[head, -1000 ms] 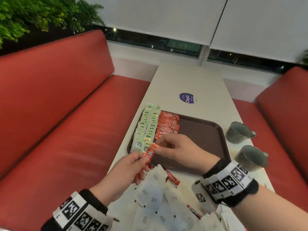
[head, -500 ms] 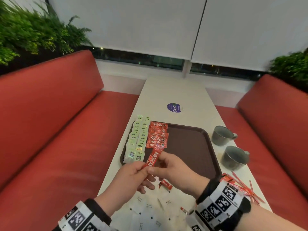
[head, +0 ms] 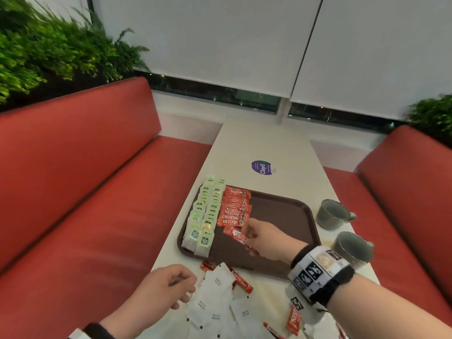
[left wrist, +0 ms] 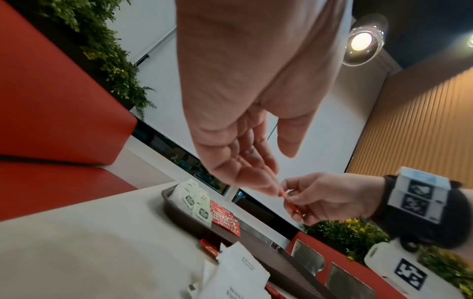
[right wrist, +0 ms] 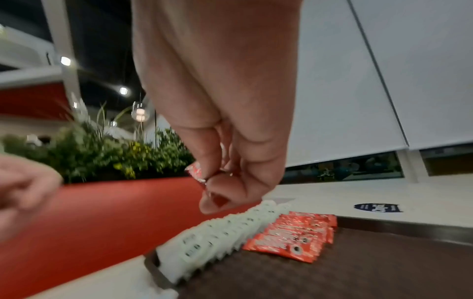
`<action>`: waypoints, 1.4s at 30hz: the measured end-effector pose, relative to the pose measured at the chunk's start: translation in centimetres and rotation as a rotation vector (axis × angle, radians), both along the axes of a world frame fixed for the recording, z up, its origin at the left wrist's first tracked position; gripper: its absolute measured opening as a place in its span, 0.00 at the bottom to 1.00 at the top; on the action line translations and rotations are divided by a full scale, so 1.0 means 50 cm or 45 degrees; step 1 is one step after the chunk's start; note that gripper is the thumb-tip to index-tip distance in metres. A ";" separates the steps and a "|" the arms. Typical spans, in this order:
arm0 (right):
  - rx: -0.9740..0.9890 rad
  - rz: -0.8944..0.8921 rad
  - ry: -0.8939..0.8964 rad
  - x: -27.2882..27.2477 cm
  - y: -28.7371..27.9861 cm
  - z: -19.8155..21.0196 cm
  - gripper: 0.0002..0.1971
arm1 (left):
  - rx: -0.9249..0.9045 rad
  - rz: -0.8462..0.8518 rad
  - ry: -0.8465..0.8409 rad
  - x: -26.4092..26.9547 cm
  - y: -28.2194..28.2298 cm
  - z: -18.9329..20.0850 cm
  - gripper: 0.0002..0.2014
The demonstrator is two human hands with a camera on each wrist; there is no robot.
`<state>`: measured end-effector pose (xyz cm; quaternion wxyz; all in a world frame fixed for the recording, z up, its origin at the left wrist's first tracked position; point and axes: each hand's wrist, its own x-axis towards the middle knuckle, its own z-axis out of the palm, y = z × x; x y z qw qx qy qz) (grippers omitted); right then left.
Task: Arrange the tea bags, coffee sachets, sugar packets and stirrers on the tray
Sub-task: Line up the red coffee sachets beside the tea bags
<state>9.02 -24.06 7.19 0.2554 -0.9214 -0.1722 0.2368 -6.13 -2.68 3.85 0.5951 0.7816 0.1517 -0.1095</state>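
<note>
My long pale table [head: 264, 143] carries a dark brown plastic tray [head: 288, 216]. Along the tray's left side lie two rows of pale green tea bags [head: 205, 211], and just right of them a stack of red coffee sachets [head: 234, 209]; the rest of the tray floor is bare. Two grey mugs [head: 332, 214] stand on the table right of the tray. White sugar packets [head: 215, 297] lie loose on the table near me. My right hand [head: 266, 238] pinches one red coffee sachet [head: 236, 234] over the tray, just below the stack. My left hand [head: 161, 287] hovers over the sugar packets, fingers loosely curled, holding nothing.
</note>
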 end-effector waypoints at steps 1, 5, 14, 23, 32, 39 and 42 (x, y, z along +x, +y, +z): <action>-0.073 -0.001 -0.081 0.024 0.005 -0.013 0.04 | 0.005 0.003 0.006 0.001 0.000 -0.004 0.04; -0.232 -0.061 -0.250 0.104 0.040 -0.070 0.04 | 0.029 0.012 0.066 0.002 -0.010 -0.024 0.04; -0.412 -0.026 -0.154 0.201 0.099 -0.137 0.11 | 0.063 0.010 0.190 -0.006 0.003 -0.062 0.03; -0.459 -0.107 -0.193 0.215 0.107 -0.162 0.14 | 0.001 0.048 0.205 -0.009 0.002 -0.077 0.04; -0.559 -0.110 -0.194 0.229 0.116 -0.176 0.12 | -0.011 0.034 0.199 -0.011 0.002 -0.081 0.05; -0.425 -0.137 -0.368 0.204 0.118 -0.142 0.12 | 0.016 -0.015 0.151 -0.015 0.001 -0.084 0.05; -0.133 -0.102 -0.391 0.139 0.100 -0.094 0.08 | 0.092 -0.060 0.090 -0.016 0.003 -0.086 0.09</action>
